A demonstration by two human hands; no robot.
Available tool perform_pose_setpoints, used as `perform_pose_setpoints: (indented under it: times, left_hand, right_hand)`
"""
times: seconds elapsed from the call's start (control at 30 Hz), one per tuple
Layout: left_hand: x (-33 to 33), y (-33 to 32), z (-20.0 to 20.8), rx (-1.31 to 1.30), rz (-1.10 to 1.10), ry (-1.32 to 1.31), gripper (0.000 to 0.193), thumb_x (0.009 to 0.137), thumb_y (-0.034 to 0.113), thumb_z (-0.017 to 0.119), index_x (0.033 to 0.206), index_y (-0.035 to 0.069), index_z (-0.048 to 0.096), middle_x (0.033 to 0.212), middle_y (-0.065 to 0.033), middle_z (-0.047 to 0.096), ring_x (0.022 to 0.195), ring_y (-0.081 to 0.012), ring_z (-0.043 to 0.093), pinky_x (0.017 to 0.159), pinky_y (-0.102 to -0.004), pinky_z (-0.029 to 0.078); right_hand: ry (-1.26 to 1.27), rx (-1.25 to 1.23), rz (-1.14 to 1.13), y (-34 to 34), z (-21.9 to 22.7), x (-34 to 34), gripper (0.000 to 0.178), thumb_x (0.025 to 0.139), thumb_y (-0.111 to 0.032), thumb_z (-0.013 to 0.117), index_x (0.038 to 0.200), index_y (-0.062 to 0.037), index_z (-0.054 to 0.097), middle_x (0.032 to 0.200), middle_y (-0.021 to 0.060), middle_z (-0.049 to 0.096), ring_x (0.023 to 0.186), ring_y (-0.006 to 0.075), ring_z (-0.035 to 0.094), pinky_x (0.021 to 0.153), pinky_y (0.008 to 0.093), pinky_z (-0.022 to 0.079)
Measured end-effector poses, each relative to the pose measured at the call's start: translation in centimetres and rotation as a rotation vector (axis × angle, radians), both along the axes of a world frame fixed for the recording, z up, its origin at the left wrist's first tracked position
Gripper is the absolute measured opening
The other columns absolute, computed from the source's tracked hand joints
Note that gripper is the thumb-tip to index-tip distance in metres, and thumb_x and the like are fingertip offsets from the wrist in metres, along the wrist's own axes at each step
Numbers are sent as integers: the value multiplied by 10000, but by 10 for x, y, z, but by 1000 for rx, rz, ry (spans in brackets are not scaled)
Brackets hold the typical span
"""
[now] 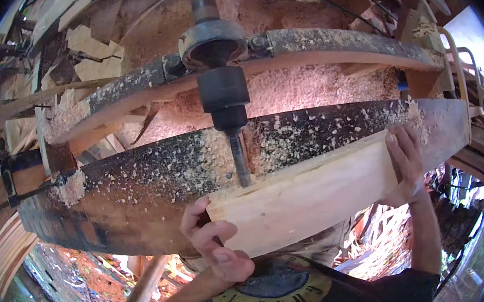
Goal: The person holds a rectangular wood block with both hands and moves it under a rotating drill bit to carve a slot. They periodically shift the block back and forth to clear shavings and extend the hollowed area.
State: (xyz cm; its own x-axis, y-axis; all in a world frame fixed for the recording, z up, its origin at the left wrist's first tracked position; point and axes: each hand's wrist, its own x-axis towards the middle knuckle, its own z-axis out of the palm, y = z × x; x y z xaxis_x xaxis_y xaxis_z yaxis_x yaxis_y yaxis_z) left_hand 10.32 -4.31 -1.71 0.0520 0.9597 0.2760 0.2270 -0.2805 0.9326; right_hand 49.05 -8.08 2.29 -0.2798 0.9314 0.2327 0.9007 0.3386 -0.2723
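Between my two hands is a pale, squared wooden block [303, 203], tilted so that its right end sits higher. My left hand [219, 242] grips the left end, thumb and fingers curled round the corner. At the other end my right hand [403, 160] is closed on the block, its fingers over the end face. A drill bit [238, 158] hangs from a black chuck [222, 88] and meets the block's far edge near the left end. Whether its tip is inside the wood I cannot tell. Under the block lies a dark work table [124, 204] strewn with wood chips.
Behind the chuck a chip-covered wooden beam [325, 42] crosses from side to side. A clamp-like metal piece [12, 184] is at the table's left end. Yellowish bent tubing [456, 63] stands at the right. A slanting pole [137, 300] is below the table, among shavings on the ground.
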Motion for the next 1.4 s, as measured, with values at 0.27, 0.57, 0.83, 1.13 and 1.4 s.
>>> perform_pose_setpoints:
  times: [0.27, 0.57, 0.83, 1.13, 1.4]
  left_hand:
    - [6, 0, -12, 112, 36, 21, 375, 1086, 394, 305, 1122, 48, 446, 1231, -217, 458, 1285, -391, 443, 1057, -499, 405]
    - [3, 6, -17, 227, 82, 74, 420, 1093, 371, 261, 1182, 5, 448, 1197, -232, 484, 1212, -420, 513, 1001, -520, 473]
    - [-1, 18, -10, 135, 23, 14, 445, 1103, 424, 275, 1213, 35, 459, 1380, -296, 447, 1231, -385, 528, 1052, -494, 456]
    - [-8, 22, -7, 38, -49, -30, 471, 1088, 478, 323, 1160, 41, 481, 1426, -287, 423, 1279, -353, 489, 1125, -499, 368]
    - [-15, -4, 7, 3, -77, 35, 448, 1060, 496, 388, 1042, 63, 499, 1408, -288, 419, 1292, -351, 443, 1120, -500, 324]
  right_hand:
    - [-30, 39, 11, 14, -4, 8, 961, 692, -582, 830, 1384, 27, 560, 1310, 301, 589, 1193, 502, 572, 1012, 620, 451]
    - [-5, 32, 17, 20, -5, 10, 991, 664, -620, 837, 1383, 6, 567, 1337, 281, 587, 1207, 491, 572, 1010, 615, 456]
    - [-20, 54, -6, 13, -6, 5, 1022, 638, -620, 854, 1397, -6, 553, 1347, 264, 580, 1219, 478, 559, 1022, 614, 436]
    - [-31, 26, -86, -10, -4, -6, 1016, 652, -614, 846, 1408, -7, 540, 1317, 266, 585, 1203, 491, 552, 1039, 621, 406]
    - [-69, 56, -18, -24, 2, -10, 1071, 697, -633, 827, 1430, 69, 485, 1320, 328, 570, 1213, 535, 550, 1048, 659, 399]
